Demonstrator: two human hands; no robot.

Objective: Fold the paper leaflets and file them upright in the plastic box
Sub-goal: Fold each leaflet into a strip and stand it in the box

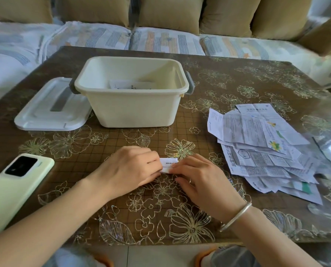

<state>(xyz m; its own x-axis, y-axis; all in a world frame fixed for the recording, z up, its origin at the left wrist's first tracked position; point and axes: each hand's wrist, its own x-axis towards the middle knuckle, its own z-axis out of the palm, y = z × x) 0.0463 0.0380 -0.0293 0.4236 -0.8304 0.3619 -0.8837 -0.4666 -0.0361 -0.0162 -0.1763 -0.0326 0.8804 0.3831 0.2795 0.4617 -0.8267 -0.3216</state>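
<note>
Evidently early going: a few folded papers (131, 84) sit in the box (131, 110), while a big pile (261, 147) waits unfolded to the right. Both grips, left hand (133, 166) and right hand (201, 182), pinch one small leaflet (168, 165) on the surface (228, 78), seemingly creasing it.

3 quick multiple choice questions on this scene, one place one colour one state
1. Where is the lid? A on the box; B on the table, left of the box; C on the floor.
2. Phone colour? A black; B red; C pale green.
3. The left hand and right hand? A both pinch a small leaflet; B idle; C lifting the box.

1 B: it lies flat beside the box. 2 C: its back is pale green. 3 A: both grip it.
</note>
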